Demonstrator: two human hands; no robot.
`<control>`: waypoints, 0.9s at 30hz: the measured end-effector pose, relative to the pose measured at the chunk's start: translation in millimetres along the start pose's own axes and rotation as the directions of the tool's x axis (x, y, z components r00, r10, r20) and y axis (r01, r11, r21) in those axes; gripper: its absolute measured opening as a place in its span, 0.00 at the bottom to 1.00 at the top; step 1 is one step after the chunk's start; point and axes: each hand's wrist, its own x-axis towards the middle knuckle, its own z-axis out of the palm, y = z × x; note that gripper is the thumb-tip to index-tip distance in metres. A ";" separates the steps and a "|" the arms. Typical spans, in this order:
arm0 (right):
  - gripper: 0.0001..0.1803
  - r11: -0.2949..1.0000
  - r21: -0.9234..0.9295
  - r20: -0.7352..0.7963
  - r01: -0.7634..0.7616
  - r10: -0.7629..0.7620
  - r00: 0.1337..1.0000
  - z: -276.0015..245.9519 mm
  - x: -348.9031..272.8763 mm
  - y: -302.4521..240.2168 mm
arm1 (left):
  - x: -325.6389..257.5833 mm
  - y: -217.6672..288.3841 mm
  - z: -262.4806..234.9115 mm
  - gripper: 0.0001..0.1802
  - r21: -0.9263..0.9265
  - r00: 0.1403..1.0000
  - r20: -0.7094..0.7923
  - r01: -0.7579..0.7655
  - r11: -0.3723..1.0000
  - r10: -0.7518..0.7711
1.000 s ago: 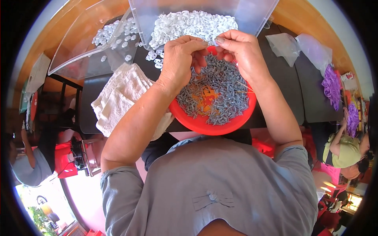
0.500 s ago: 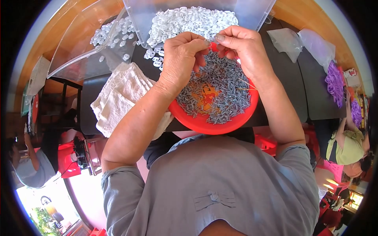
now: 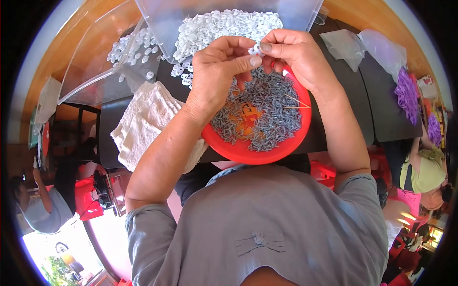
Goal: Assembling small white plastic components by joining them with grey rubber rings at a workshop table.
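Over the far rim of a red basin (image 3: 257,158), my left hand (image 3: 215,66) and my right hand (image 3: 298,58) meet, fingertips closed in a pinch. Between them shows a small white plastic piece with holes (image 3: 255,49), partly covered by thumbs and fingers. Many small grey rod-like pieces (image 3: 276,110) fill the basin below, and the basin's orange printed bottom shows through near its middle. Thin yellowish sticks (image 3: 298,106) lie against its right side. Several similar white pieces (image 3: 182,71) sit on the table beyond my left wrist.
A clear plastic bin (image 3: 156,35) heaped with white pieces stands at the back. Left of it, a clear lid (image 3: 86,59) holds more. A cream towel (image 3: 145,119) lies left of the basin. Plastic bags (image 3: 343,47) and purple strips (image 3: 405,102) are at right. People sit on both sides.
My left hand has turned and lowered its thumb slightly, so the white piece now shows between my fingertips. The whole view has shifted a little.
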 end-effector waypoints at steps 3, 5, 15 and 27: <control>0.11 1.000 -0.003 0.122 -0.011 0.011 0.993 -3.1 0.2 -2.4 | -3.4 2.9 0.6 0.15 0.021 0.997 0.070 -0.040 0.999 0.038; 0.12 1.000 0.000 0.127 -0.026 0.026 0.992 -2.0 -2.0 -4.1 | -4.2 2.1 -0.5 0.16 0.031 0.994 0.104 -0.040 0.999 0.036; 0.14 0.997 0.042 0.147 -0.070 0.063 0.987 1.8 -6.4 -9.0 | -8.6 4.2 -0.4 0.15 0.084 0.986 0.105 -0.139 0.987 0.130; 0.11 0.999 -0.014 0.010 0.036 -0.036 0.999 4.3 -7.1 -5.9 | -4.7 2.6 -0.7 0.11 0.094 0.999 -0.039 -0.011 0.996 0.014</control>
